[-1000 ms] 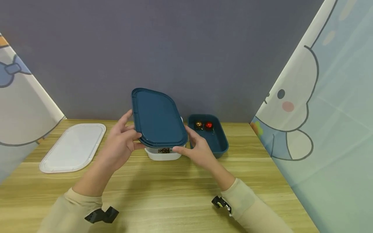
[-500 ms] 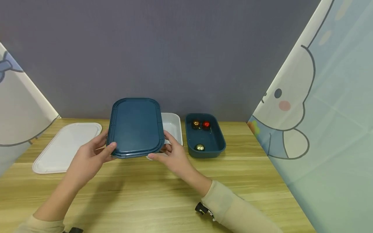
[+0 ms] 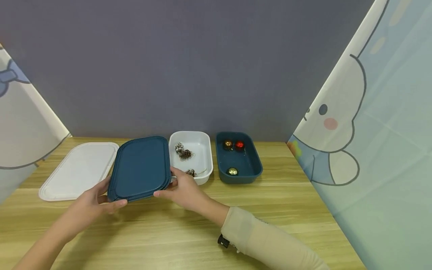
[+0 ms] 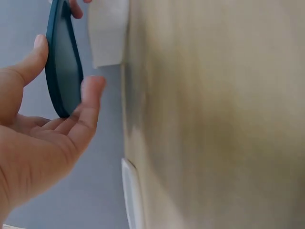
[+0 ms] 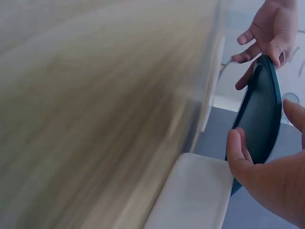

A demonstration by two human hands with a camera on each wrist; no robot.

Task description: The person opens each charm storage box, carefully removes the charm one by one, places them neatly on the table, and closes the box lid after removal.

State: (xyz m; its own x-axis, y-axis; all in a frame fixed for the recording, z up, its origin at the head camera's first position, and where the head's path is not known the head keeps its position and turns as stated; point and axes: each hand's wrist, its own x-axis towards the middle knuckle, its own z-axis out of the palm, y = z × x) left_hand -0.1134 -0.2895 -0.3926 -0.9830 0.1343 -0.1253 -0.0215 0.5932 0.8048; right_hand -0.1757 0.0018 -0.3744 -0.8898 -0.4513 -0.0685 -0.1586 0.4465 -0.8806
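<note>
A dark blue rectangular lid (image 3: 140, 168) with rounded corners is held level by both hands, off the table in the wrist views. My left hand (image 3: 89, 204) grips its near left corner, thumb on the rim and fingers beneath. At the right edge my right hand (image 3: 185, 191) pinches the rim between thumb and fingers. To the lid's right stands a white box (image 3: 202, 150) with several brown pine cones (image 3: 185, 154) inside. On its other side lies a white lid (image 3: 79, 170), flat on the table. In the left wrist view the blue lid (image 4: 64, 67) appears edge-on.
A dark blue box (image 3: 244, 161) stands right of the white one. It holds a gold bauble (image 3: 233, 171), a red bauble (image 3: 239, 145) and a copper-coloured bauble (image 3: 227, 144). A grey wall (image 3: 216, 75) rises behind the wooden table (image 3: 162, 236).
Both hands have carried the blue lid left and down from over the white box, and it has tilted flatter. The white box and its pine cones have come into view.
</note>
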